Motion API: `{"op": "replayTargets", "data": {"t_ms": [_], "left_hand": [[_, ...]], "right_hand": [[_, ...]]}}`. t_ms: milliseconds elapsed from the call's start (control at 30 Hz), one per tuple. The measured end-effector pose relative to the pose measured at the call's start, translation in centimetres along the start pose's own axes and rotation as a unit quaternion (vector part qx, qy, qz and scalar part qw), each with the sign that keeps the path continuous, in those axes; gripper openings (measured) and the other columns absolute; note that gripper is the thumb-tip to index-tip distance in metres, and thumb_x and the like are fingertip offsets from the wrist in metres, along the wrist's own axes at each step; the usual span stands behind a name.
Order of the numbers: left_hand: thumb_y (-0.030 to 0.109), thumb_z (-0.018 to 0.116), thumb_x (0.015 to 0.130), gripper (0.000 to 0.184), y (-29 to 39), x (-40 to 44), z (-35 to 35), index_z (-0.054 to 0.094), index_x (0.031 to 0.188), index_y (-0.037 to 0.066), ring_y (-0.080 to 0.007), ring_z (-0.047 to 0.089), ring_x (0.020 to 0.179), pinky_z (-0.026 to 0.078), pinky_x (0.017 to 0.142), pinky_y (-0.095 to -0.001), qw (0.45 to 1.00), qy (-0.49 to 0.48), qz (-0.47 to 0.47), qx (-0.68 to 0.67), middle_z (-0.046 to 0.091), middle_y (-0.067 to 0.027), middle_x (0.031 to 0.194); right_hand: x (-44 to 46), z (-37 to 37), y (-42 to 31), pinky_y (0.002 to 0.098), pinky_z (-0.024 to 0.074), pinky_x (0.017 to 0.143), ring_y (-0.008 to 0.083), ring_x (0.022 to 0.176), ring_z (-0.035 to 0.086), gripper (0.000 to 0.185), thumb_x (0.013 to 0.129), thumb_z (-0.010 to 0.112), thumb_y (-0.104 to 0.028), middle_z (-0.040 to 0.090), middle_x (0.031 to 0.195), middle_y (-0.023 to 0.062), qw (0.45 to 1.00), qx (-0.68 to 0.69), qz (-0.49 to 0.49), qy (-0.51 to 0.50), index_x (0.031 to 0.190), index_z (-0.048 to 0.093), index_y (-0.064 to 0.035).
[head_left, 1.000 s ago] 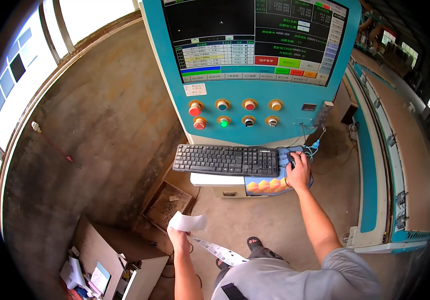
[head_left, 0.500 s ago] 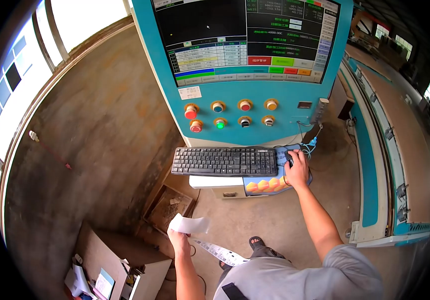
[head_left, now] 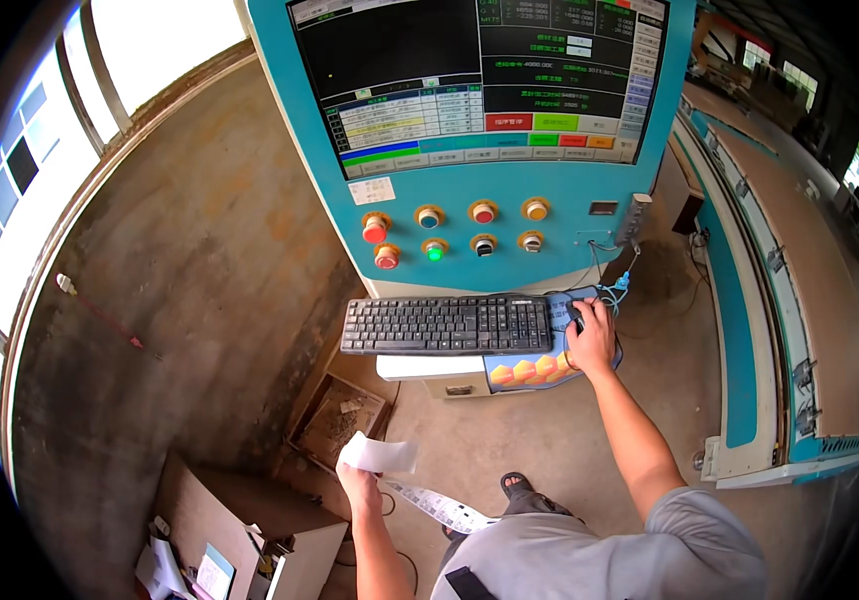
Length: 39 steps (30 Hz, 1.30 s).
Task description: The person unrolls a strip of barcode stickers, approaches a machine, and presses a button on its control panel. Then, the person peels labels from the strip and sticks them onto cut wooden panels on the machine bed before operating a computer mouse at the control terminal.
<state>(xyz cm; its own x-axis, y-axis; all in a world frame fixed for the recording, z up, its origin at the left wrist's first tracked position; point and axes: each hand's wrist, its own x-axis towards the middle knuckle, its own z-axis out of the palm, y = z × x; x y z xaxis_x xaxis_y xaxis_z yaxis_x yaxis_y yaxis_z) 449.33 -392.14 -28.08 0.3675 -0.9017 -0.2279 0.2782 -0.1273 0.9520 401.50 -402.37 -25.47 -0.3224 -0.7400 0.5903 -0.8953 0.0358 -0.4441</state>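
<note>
My right hand is closed over a black computer mouse, which is partly hidden under the fingers. The mouse rests on a blue mouse pad with orange hexagons. Left of it lies a black keyboard, which neither hand touches. Lower down, my left hand grips a long strip of paper labels. One white end curls up over the fingers, while a printed length trails down towards my waist.
A teal control cabinet stands ahead, with a lit screen and several buttons. A machine bed runs along the right. At lower left are a wooden box and an open cabinet with papers.
The view has shifted slightly, so the screen sits a little further left and higher. Some numbers on the screen differ, and the mouse pointer no longer shows. Both hands keep their hold.
</note>
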Motion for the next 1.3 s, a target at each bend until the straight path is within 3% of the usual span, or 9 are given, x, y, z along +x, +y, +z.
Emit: {"op": "replayTargets", "data": {"t_ms": [333,400,667,900,1000,1067,1200,1267,1300], "left_hand": [[0.015,0.062,0.095,0.006,0.6,-0.7,0.1,0.064,0.093,0.010,-0.0117,0.061,0.061,0.044,0.051,-0.0263,1.000,0.005,0.000,0.001,0.064,0.0007,0.076],[0.011,0.063,0.096,0.006,0.6,-0.8,-0.2,0.064,0.096,0.005,-0.0117,0.062,0.071,0.049,0.062,-0.0271,0.999,0.002,-0.014,-0.034,0.066,-0.0015,0.083],[0.009,0.067,0.096,0.007,1.1,-1.6,-2.9,0.063,0.093,0.004,-0.0091,0.060,0.075,0.049,0.069,-0.0257,0.997,-0.017,0.043,-0.055,0.066,-0.0007,0.085],[0.005,0.072,0.092,0.009,-0.3,-2.3,-6.7,0.064,0.089,0.004,-0.0065,0.058,0.070,0.047,0.065,-0.0226,0.997,-0.065,0.020,-0.033,0.066,0.0001,0.080],[0.006,0.071,0.093,0.010,-3.3,-3.2,-5.9,0.064,0.085,0.005,-0.0055,0.054,0.066,0.043,0.062,-0.0223,0.996,-0.085,-0.022,-0.019,0.063,0.0020,0.077],[0.007,0.070,0.093,0.011,-7.1,-3.4,-5.6,0.065,0.084,0.006,-0.0048,0.049,0.065,0.039,0.059,-0.0225,0.989,-0.126,-0.079,-0.020,0.060,0.0042,0.075],[0.012,0.067,0.096,0.012,-7.6,-7.8,-1.0,0.065,0.084,0.008,-0.0042,0.046,0.066,0.035,0.059,-0.0234,0.965,-0.217,-0.145,0.015,0.057,0.0066,0.074],[0.014,0.066,0.096,0.013,-7.1,-10.7,1.7,0.066,0.085,0.008,-0.0047,0.047,0.067,0.036,0.060,-0.0241,0.951,-0.265,-0.160,0.029,0.058,0.0061,0.075],[0.013,0.065,0.095,0.010,-7.3,-11.9,2.7,0.066,0.087,0.007,-0.0064,0.051,0.068,0.040,0.061,-0.0245,0.939,-0.299,-0.165,0.044,0.060,0.0042,0.077]], "right_hand": [[-0.2,0.1,0.0,0.0458,0.0458,0.100,0.0336,0.116,0.056,0.038,0.080,0.068,-0.014,0.058,0.123,0.0094,1.000,-0.002,0.004,0.008,0.118,0.067,-0.0101],[-0.2,0.0,0.0,0.0459,0.0459,0.100,0.0334,0.116,0.056,0.038,0.080,0.068,-0.014,0.059,0.123,0.0093,1.000,0.000,0.003,0.008,0.118,0.067,-0.0103],[-0.8,-1.2,-0.3,0.0462,0.0453,0.101,0.0351,0.116,0.057,0.046,0.080,0.069,-0.014,0.059,0.125,0.0108,1.000,0.021,-0.011,0.015,0.126,0.065,-0.0101],[-9.5,-6.4,-6.9,0.0462,0.0443,0.105,0.0382,0.120,0.057,0.044,0.083,0.065,-0.001,0.060,0.125,0.0170,0.984,0.120,0.042,0.126,0.127,0.061,-0.0046],[-18.8,-8.2,-9.4,0.0443,0.0486,0.100,0.0375,0.115,0.061,0.035,0.082,0.067,-0.001,0.064,0.119,0.0178,0.987,0.142,0.072,-0.001,0.117,0.064,-0.0037],[-25.5,-8.3,-9.6,0.0451,0.0506,0.097,0.0370,0.109,0.064,0.024,0.085,0.072,-0.010,0.068,0.110,0.0177,0.970,0.171,0.093,-0.144,0.108,0.069,-0.0054],[-34.0,-11.1,-12.4,0.0409,0.0501,0.102,0.0291,0.118,0.064,0.053,0.087,0.080,-0.033,0.066,0.129,0.0154,0.853,0.285,0.149,-0.411,0.130,0.065,-0.0048],[-36.3,-11.4,-13.0,0.0391,0.0486,0.104,0.0281,0.121,0.063,0.064,0.087,0.080,-0.039,0.064,0.133,0.0165,0.852,0.337,0.090,-0.391,0.135,0.060,-0.0011],[-36.7,-12.1,-13.0,0.0391,0.0469,0.107,0.0284,0.123,0.062,0.064,0.088,0.079,-0.042,0.065,0.133,0.0179,0.826,0.368,0.123,-0.409,0.133,0.061,-0.0012]]}}
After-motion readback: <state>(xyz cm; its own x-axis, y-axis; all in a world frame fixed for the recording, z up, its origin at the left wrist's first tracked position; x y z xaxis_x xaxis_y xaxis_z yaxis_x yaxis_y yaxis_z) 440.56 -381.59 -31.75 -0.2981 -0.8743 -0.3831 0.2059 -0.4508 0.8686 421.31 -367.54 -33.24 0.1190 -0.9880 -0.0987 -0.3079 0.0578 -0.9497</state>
